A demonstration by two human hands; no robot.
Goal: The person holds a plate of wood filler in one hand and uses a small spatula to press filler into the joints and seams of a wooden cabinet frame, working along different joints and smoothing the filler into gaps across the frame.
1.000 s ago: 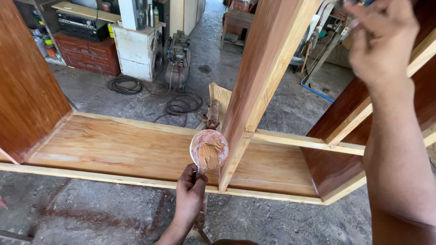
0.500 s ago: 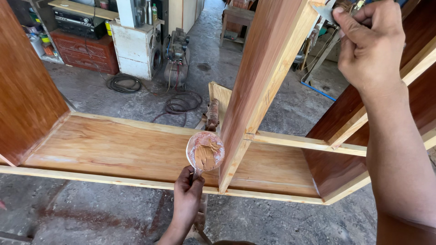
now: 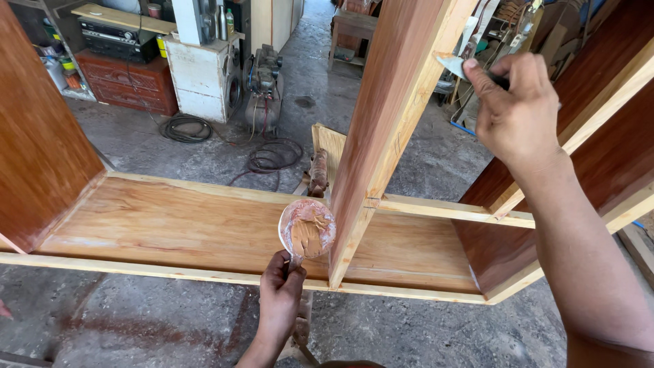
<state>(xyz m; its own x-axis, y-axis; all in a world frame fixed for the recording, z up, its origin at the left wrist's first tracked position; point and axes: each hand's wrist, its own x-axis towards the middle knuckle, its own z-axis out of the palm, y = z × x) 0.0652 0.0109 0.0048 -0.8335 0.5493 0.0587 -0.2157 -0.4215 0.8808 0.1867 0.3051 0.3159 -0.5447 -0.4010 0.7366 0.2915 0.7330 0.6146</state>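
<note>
woodshop: unfinished cabinet (image 3: 204, 225), compressor (image 3: 264, 85), hoses (image 3: 180, 127) on concrete.

A grey concrete floor (image 3: 170, 327), rough and stained with reddish patches near the bottom edge, runs back through an open workshop lit by daylight. At the far left stand a dark red wooden chest (image 3: 126, 85) and a white cabinet (image 3: 204, 78) under a plank shelf (image 3: 122, 17) carrying a black stereo (image 3: 112, 37), with bottles on top of the cabinet. Beside the cabinet sits a grey compressor (image 3: 262, 88), black hoses (image 3: 184, 128) coiled on the floor around it, and a small wooden table (image 3: 354, 31) stands farther back.
</note>
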